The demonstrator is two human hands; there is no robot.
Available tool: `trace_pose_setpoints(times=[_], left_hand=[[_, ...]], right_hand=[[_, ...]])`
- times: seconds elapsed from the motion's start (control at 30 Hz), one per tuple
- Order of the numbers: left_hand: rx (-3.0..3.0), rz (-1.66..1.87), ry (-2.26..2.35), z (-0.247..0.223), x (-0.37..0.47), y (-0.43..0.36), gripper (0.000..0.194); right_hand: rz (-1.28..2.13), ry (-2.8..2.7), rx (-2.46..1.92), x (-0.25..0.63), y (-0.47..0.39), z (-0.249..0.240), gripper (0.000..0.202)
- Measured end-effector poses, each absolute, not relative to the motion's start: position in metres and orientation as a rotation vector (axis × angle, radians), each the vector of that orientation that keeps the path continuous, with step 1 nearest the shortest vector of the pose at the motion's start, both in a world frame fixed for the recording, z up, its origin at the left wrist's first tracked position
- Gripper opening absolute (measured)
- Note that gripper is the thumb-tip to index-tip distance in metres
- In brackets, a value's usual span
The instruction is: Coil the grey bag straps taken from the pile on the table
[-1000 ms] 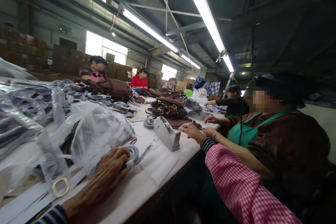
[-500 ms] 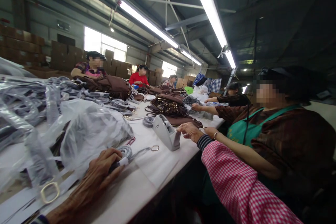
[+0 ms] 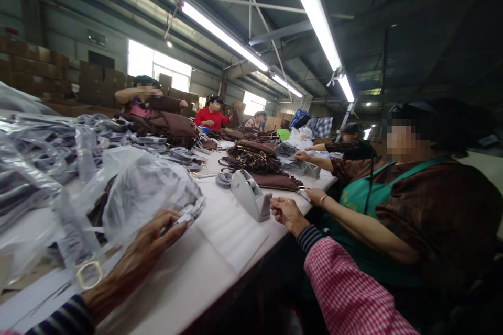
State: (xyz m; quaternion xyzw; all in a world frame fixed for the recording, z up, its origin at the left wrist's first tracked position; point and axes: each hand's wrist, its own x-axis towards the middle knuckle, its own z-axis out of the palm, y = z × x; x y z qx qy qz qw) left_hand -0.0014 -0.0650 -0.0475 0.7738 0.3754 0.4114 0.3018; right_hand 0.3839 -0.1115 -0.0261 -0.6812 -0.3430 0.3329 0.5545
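Note:
My left hand is wrapped round a wrapped grey strap bundle at the edge of the clear plastic bags. Beside the grey tape dispenser, my right hand has its fingers pinched together near the cutting end; whatever lies between the fingertips is too small to make out. A coiled grey strap lies just behind the dispenser. At the lower left a strap's gold ring rests on white sheets.
Grey wrapped straps pile up at the left, with brown bags in the middle. A person in a green apron stands close on the right, hands over the table. Other people work farther back.
My left hand has moved slightly up with the strap bundle, which now lies against the plastic. My right hand has shifted slightly right and down, its fingers drawn together. The person at the back left has raised a brown bag.

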Motion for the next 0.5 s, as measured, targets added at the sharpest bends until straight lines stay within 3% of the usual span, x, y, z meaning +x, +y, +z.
trace_pose_setpoints(times=[0.13, 0.23, 0.5], left_hand=[[2.030, 1.140, 0.955, -0.042, 0.001, -0.073, 0.047], [2.051, 1.147, 0.927, -0.041, 0.005, -0.079, 0.042], [2.205, 1.196, 0.937, -0.044, 0.014, -0.093, 0.026]], right_hand=[[0.701, -0.897, -1.625, 0.379, -0.130, -0.025, 0.030], [0.732, -1.044, -1.561, 0.356, -0.144, -0.019, 0.023], [1.236, -1.139, -1.110, 0.208, -0.142, -0.009, 0.039]])
